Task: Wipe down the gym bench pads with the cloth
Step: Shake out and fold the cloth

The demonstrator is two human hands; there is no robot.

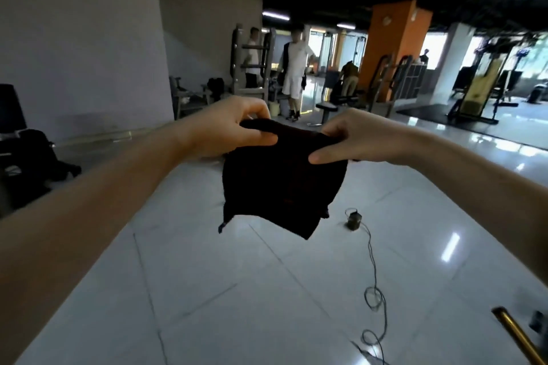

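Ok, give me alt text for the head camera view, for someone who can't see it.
The left hand and right hand each pinch a top corner of a dark cloth, holding it up over a glossy tiled floor; gym machines stand behind.

Cloth (281, 184): near-black, limp, lower edge uneven.
Pose: hangs in mid-air, top edge drawn roughly level.
Hold: left hand (228, 130) and right hand (355, 139) each pinch 1 upper corner.

Black cloth (281, 184), glossy white floor tiles (237, 305), orange pillar (394, 47)
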